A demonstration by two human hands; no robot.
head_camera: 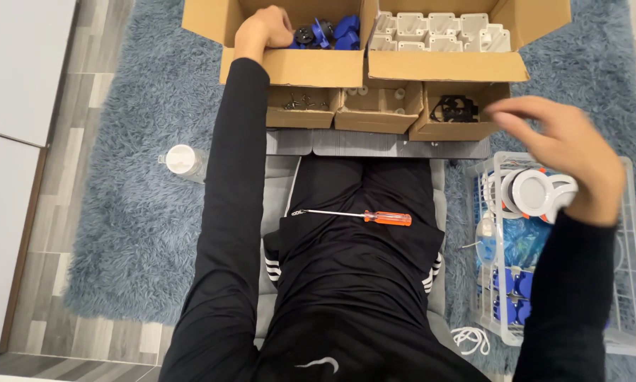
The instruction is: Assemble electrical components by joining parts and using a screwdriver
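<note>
- Floor of grey planks carries a shaggy blue rug [134, 212]; a white panel lines its edge.
- Left hand [263, 32] reaches into a cardboard box [296, 67], its grip curled beside the blue parts [339, 32]; I cannot tell whether it clasps one.
- Right hand [569, 159] hovers, grip apart, above a white basket [633, 283].
- Orange-handled screwdriver [364, 216] lies on the lap, between both hands.

Lap clear except screwdriver [364, 216]; boxes [374, 67] ahead.

Left hand [261, 32] among blue parts [332, 32] in cardboard box [296, 67] — right hand [565, 159] spread above white basket [633, 297].
</note>
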